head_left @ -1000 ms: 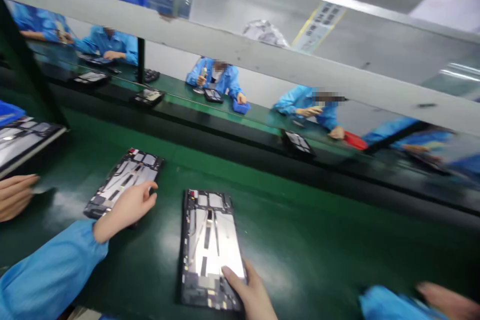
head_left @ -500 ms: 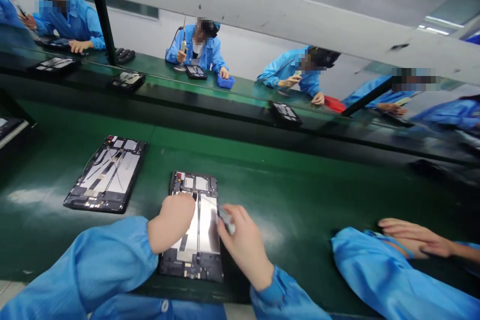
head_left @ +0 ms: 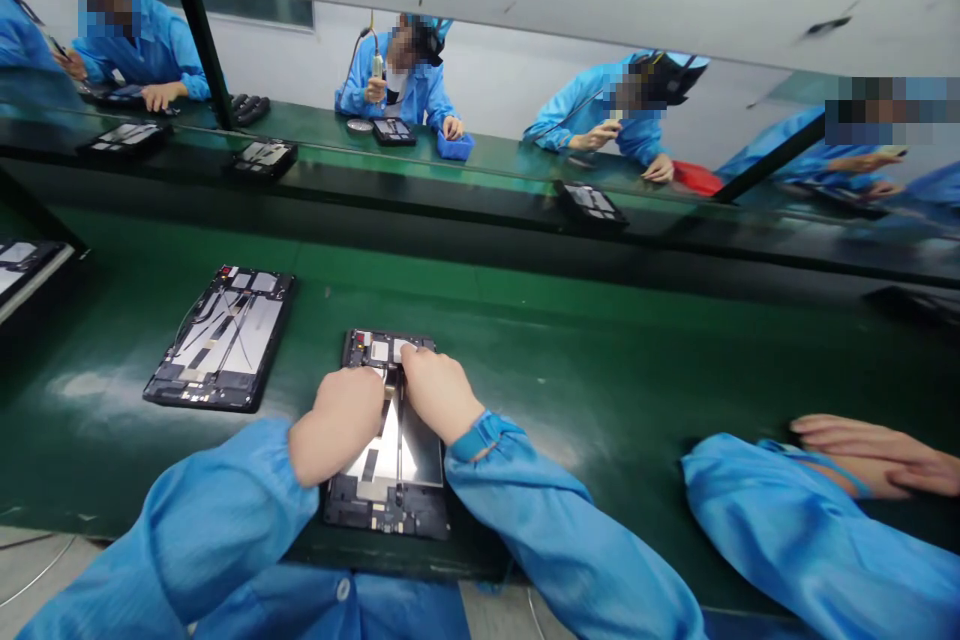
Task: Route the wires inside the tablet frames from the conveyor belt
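Observation:
An opened tablet [head_left: 386, 510] lies flat before me, its white inner panel and black boards facing up. Across its left side rests my left hand [head_left: 337, 420], closed, the fingertips bent down near the cables in the upper part. My right hand [head_left: 441, 394] reaches over from the right side, also closed, with its fingertips close to the left ones just below the top boards. What either hand pinches is hidden behind the fingers.
Another opened tablet [head_left: 221, 340] with loose cables lies to the left, and part of one more device [head_left: 26, 270] shows at the far left. A co-worker's arm [head_left: 802, 510] rests at right. Beyond a dark ledge [head_left: 420, 200], several people work with devices and a blue bin [head_left: 455, 146].
My right hand has moved from the tablet's right edge, where it held a small greyish thing, up and left onto its upper part. My left hand stays nearly in place.

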Demonstrator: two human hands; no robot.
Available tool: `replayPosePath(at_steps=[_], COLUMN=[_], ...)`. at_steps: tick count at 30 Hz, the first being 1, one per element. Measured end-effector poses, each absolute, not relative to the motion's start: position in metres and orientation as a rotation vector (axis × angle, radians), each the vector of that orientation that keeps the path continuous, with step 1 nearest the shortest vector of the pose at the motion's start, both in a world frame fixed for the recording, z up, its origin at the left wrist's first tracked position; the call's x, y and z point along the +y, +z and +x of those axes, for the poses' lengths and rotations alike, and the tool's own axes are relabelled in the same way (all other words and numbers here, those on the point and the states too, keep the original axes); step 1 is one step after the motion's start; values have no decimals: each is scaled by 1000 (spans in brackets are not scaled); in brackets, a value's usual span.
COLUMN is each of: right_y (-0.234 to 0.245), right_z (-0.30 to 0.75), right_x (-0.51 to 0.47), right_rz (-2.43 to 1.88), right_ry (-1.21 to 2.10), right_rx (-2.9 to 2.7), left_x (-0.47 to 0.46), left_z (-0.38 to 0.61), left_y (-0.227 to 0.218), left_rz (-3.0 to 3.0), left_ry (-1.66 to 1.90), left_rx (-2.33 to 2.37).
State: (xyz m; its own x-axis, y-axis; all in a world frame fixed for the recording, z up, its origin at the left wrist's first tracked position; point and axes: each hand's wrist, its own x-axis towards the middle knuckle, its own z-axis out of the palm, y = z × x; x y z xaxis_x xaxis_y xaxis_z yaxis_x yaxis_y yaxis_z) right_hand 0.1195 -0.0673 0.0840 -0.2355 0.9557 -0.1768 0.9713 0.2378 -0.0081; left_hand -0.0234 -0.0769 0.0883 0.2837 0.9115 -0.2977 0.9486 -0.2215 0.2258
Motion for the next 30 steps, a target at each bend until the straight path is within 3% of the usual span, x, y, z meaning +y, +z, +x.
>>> replayPosePath(at_steps=[9,12,15,18,25,28,30], right_y=[83,81,74,63,43,40,40], right_z=[121,118,120,123,124,125,126], right_x=[-63,-56,-50,-50,-55,-55,-56], right_rz=[1878,1894,1994,2141,2198,2148,2149], right_ry=[-125,-65,-145,-462,-1704,-1865,-1792], right_rx=[2416,2455,2519,2705,2789,2724,2740], left_x=[-90,-80,-65,-52,-37,-33,-29], left_z=[-85,-85,-85,-87,-93,-94,-95], left_y=[60,53,50,47,42,43,44], left_rz=[1984,2144,2186,2015,1766,1730,1668], left_ry=[-181,123,495,567,539,520,501], left_rx=[2070,1991,1629,1399,1312,1317,1293])
